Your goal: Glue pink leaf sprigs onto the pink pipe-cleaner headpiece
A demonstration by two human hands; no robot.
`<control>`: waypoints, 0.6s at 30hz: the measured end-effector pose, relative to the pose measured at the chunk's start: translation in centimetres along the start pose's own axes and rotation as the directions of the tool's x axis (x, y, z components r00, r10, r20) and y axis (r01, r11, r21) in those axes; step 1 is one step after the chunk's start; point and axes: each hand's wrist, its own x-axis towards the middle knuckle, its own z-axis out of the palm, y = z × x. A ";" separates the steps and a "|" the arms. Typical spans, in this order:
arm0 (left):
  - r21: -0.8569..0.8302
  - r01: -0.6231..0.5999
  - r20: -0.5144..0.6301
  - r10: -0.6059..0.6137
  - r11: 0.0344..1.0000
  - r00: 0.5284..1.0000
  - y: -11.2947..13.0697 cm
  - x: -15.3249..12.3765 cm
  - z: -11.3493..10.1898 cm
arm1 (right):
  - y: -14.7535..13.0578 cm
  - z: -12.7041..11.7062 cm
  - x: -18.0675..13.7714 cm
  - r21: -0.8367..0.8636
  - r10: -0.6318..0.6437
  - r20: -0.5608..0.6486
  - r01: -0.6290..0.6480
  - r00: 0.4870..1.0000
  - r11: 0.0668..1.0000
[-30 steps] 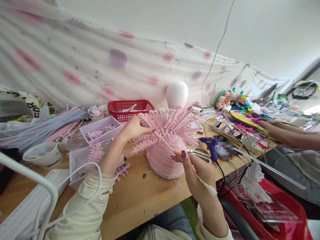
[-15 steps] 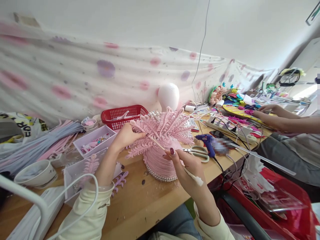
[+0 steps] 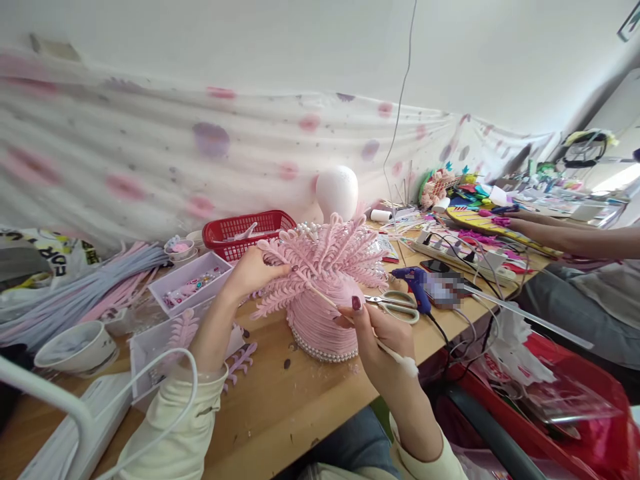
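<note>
A pink domed headpiece [image 3: 320, 320] stands on the table, wrapped in pink cord, with a pearl trim round its lower rim and pink fuzzy fronds fanned over its top. My left hand [image 3: 255, 273] is closed, pinching one pink frond [image 3: 286, 252] at the left side of the fan. In my right hand [image 3: 383, 337], thumb and fingers grip a thin pale stick [image 3: 323, 295] with a white blob at its rear end. The stick's front end points at the base of the fronds; whether it touches them I cannot tell.
Scissors [image 3: 395, 305] and a blue glue gun [image 3: 416, 287] lie to the right. A red basket [image 3: 250, 220], a white foam head [image 3: 337, 192] and a lilac box of beads [image 3: 163, 293] surround the headpiece. At far right, another person's arms [image 3: 575, 237] reach over a yellow piece.
My right hand has shifted slightly right with the stick, whose front end sits a little lower. My left hand holds nearly the same place. The other person's hands have moved.
</note>
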 end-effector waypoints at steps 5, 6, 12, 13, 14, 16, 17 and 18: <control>-0.022 -0.006 0.018 0.007 1.000 1.000 -0.4 0.2 0.1 | 0.5 0.5 0.2 0.066 0.122 -0.089 -0.116 0.989 0.991; -0.024 -0.011 0.018 0.011 1.000 1.000 -0.5 0.2 0.2 | 0.4 0.6 0.3 0.087 0.143 -0.111 -0.134 0.984 0.987; -0.001 -0.006 0.005 0.006 1.000 1.000 -0.5 0.2 0.2 | 0.3 1.3 0.8 0.036 0.126 -0.133 -0.123 0.983 0.992; -0.003 -0.012 0.011 0.012 1.000 1.000 -0.5 0.2 0.2 | 0.3 1.4 0.8 0.012 0.107 -0.119 -0.106 0.987 0.994; -0.005 -0.019 0.016 0.020 1.000 1.000 -0.5 0.2 0.2 | 0.3 1.4 0.7 -0.005 0.086 -0.107 -0.087 0.990 0.996; -0.007 -0.031 0.021 0.031 1.000 0.999 -0.5 0.2 0.1 | 0.1 1.2 0.5 -0.021 0.055 -0.125 -0.058 0.991 0.998; -0.005 -0.031 0.017 0.031 1.000 0.999 -0.5 0.2 0.1 | 0.0 1.0 0.5 -0.024 0.041 -0.149 -0.045 0.988 0.999; -0.003 -0.028 0.011 0.028 1.000 1.000 -0.5 0.2 0.1 | -0.1 0.9 0.4 -0.029 0.029 -0.173 -0.035 0.984 0.999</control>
